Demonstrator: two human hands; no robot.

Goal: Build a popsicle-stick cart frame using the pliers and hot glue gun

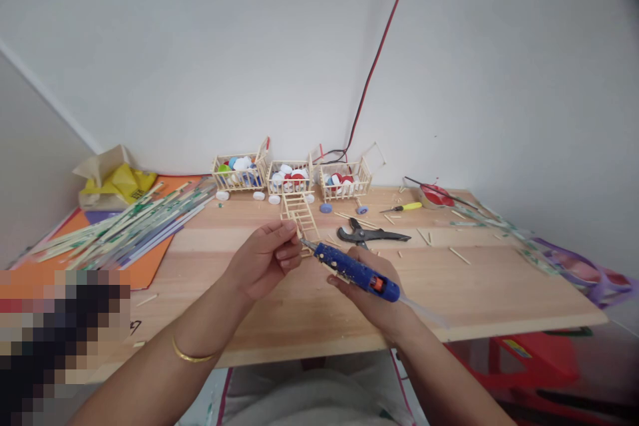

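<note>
Centre: left hand (262, 261), fingers pinched on a pale stick (299, 233), possibly part of the ladder-like frame (302, 213) behind. Right of centre: right hand (378, 311), fingers wrapped around a blue glue gun (347, 267), nozzle beside the left fingertips. Hazard: a nozzle slip could burn them. Lettering: yellow packet (126, 184), left; stool label (517, 348), lower right; both illegible.

- My right grip (372, 306) holds a blue glue gun (349, 269).
- My left grip (264, 263) pinches a small stick (299, 233) at its nozzle (308, 245).
- Three stick carts (289, 192) carrying caps (337, 180) stand along the counter (279, 326)'s back.
- Black cutters (369, 235) lie beyond the gun.
</note>
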